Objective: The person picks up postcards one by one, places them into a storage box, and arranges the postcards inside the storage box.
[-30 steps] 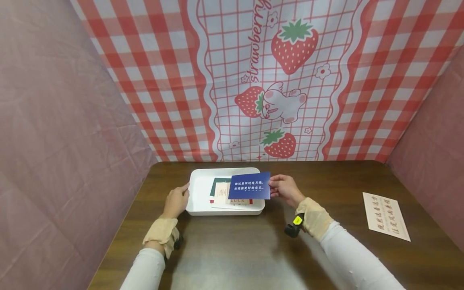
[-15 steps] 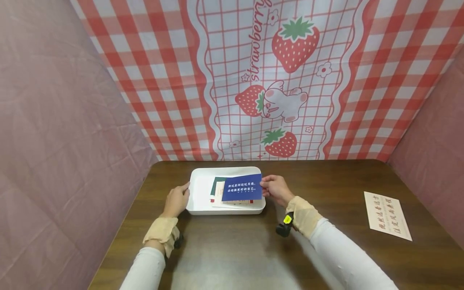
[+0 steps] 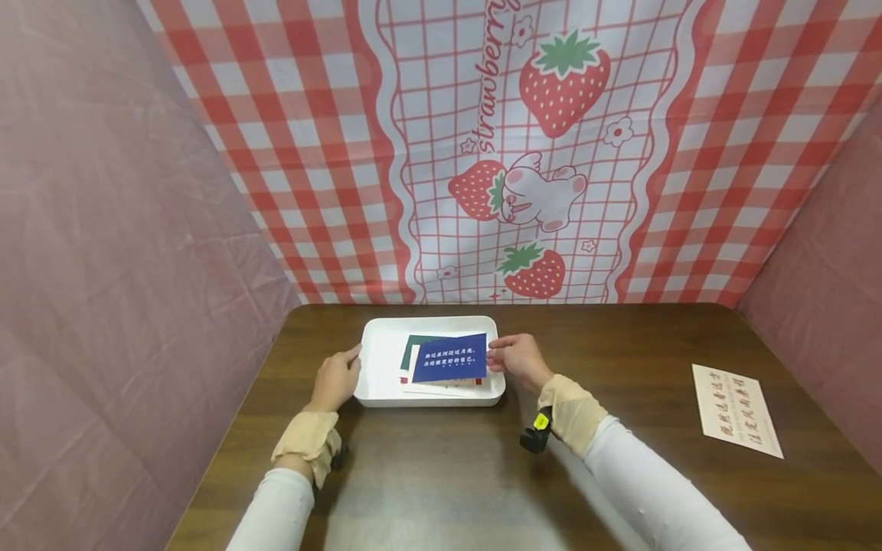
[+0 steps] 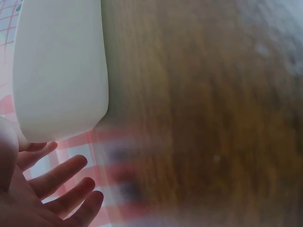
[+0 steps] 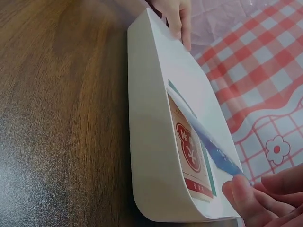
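Note:
My right hand point(image 3: 521, 360) pinches the right edge of a blue card point(image 3: 449, 358) with white writing. The card sits tilted over other cards inside a white tray point(image 3: 377, 390), its far end low in the right wrist view. Beneath it show parts of a dark green card point(image 3: 412, 346) and, in the right wrist view, a cream card with red print point(image 5: 191, 153). At the tray's left end, my left hand point(image 3: 335, 380) grips the rim between thumb and forefinger. Its other fingers point(image 4: 71, 191) spread outside the tray in the left wrist view.
A cream card with writing point(image 3: 737, 411) lies flat on the right side of the brown wooden table point(image 3: 427, 474). Behind the table hangs a red checked strawberry cloth point(image 3: 482, 153), with pinkish cloth point(image 3: 138, 268) at the sides.
My right hand has carried the blue card leftward and lower, further into the tray and over the other cards. The left hand has stayed at the tray's left end.

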Tool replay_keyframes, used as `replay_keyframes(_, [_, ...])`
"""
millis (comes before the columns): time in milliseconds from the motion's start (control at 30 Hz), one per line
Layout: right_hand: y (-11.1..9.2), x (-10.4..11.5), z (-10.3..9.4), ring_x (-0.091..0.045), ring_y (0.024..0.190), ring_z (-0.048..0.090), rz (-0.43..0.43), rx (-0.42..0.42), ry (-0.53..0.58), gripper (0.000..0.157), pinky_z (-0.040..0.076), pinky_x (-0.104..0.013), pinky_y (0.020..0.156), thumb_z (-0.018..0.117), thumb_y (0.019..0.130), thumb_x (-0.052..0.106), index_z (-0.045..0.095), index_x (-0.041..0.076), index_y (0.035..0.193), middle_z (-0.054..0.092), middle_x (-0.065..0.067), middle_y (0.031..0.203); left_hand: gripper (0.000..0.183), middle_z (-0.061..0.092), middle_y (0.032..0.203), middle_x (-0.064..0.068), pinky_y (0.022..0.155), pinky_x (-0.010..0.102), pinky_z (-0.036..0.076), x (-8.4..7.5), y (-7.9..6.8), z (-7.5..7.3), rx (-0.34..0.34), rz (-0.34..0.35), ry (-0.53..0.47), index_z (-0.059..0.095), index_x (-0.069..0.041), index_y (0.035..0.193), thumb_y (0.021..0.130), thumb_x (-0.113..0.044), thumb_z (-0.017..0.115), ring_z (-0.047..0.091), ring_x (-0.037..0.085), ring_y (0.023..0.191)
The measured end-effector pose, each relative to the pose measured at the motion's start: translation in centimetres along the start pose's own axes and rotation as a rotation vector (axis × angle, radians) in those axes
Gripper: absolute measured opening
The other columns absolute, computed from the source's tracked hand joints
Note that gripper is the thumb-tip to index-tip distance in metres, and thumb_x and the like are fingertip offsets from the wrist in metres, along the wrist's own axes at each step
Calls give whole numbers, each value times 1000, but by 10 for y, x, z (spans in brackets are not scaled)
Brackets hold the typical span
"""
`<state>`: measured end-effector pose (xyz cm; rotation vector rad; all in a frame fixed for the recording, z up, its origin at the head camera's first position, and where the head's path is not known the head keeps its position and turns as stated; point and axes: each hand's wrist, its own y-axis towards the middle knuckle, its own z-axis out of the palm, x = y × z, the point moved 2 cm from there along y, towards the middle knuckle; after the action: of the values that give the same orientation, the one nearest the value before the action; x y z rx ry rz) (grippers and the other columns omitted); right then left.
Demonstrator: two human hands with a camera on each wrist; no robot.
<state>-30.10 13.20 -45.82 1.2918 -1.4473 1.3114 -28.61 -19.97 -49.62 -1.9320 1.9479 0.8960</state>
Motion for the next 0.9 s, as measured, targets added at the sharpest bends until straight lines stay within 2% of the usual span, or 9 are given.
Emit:
replay_keyframes(133, [-1,1,2,-18,73,68,-21,11,-19,29,60,-39,77,51,89,-11,57,-22,116,66,-37,102,38,64,127,20,93,56,48,0,0,-1,3,0,1,63,-5,129,94,-15,52,61,42,115])
replay_keyframes(233, [1,0,2,-22,83,70,-55,40,-27,31,60,-40,81,52,90,-9,56,-21,119,63,-37,112,38,64,127,20,92,56,48,0,1,-1,7,-2,3,62,-5,129,94,-15,53,61,42,114])
replay_keyframes(367, [1,0,1,-20,85,70,-96,64,-43,32,60,-37,78,52,90,-7,56,-19,120,61,-37,118,38,63,128,20,94,55,48,2,2,-1,14,-7,1,62,-6,130,94,-15,53,61,42,116])
replay_keyframes(500, [-1,0,-2,-12,69,64,-95,42,-47,29,57,-27,63,52,90,-5,57,-20,115,68,-30,95,38,63,128,19,95,55,48,2,2,0,16,-11,-4,62,-6,130,95,-16,53,60,41,117])
replay_keyframes(633, [-2,0,-8,-8,59,56,-75,24,-40,27,52,-22,54,52,92,-3,57,-21,112,66,-9,74,38,63,129,19,94,56,48,2,2,0,18,-13,-8,62,-7,131,95,-16,53,60,42,116])
replay_keyframes(733, [-3,0,-15,-8,57,54,-69,26,-55,26,52,-23,54,52,93,-2,57,-20,112,64,-5,71,38,63,129,19,94,56,48,2,2,0,20,-8,-6,62,-6,131,95,-16,53,60,42,116])
replay_keyframes(900, [-5,1,-28,-9,58,56,-81,27,-90,25,53,-24,56,52,95,1,58,-18,109,64,-6,72,38,62,129,20,94,56,48,2,2,0,20,-15,-8,61,-6,131,95,-16,53,60,42,116])
